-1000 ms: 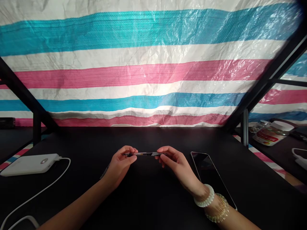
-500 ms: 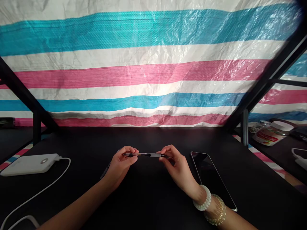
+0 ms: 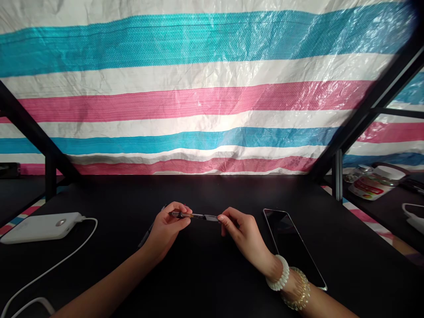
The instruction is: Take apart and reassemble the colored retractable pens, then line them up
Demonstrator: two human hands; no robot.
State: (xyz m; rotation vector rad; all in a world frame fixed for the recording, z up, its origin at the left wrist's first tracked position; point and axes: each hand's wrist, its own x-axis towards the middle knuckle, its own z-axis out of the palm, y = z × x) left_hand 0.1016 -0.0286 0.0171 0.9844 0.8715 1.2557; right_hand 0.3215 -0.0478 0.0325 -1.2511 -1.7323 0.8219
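A slim pen (image 3: 198, 216) with a clear barrel and a grey grip spans the gap between my two hands, just over the black table (image 3: 198, 274). My left hand (image 3: 170, 223) pinches its barrel end between thumb and fingers. The thumb and fingers of my right hand (image 3: 240, 227) close on the other end at the grip; the tip there is hidden. Behind my left hand, a second dark pen-like stick (image 3: 145, 237) lies on the table, partly covered by the hand.
A black phone (image 3: 294, 245) lies beside my right wrist. At the left a white power bank (image 3: 41, 227) has a white cable (image 3: 76, 251) plugged in. Black frame bars (image 3: 357, 128) slant up on both sides. A jar (image 3: 374, 183) stands on the right, and a striped sheet (image 3: 198, 101) hangs behind.
My right hand has shifted its hold, its thumb now on top at the grip end. That end of the pen has dipped slightly. The left hand has barely moved.
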